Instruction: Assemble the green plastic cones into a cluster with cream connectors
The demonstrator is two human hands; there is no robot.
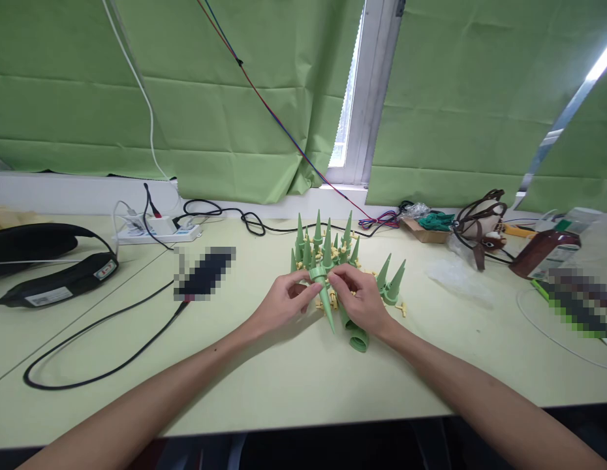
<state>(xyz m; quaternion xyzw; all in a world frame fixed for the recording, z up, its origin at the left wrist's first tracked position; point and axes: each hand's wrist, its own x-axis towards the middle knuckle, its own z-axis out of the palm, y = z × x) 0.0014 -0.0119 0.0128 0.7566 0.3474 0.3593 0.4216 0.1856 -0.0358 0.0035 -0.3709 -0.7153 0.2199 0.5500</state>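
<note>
My left hand [282, 301] and my right hand [363, 299] meet over the pale green table [294, 378], both pinching one green plastic cone spike [324, 292] whose tip points down toward me. My right hand also presses on its wide end, beside small yellow pieces [335, 300]. Another green cone [355, 331] lies on the table just under my right wrist. Behind my hands stands a cluster of several upright green cones [323, 245], and two more upright cones [390, 279] are at the right.
A black cable [102, 339] loops across the left of the table from a blurred dark device [205, 273]. A black headset [49, 267] and a white power strip [156, 228] lie far left. Bags, a brown bottle [543, 253] and clutter sit at the right; green curtains hang behind.
</note>
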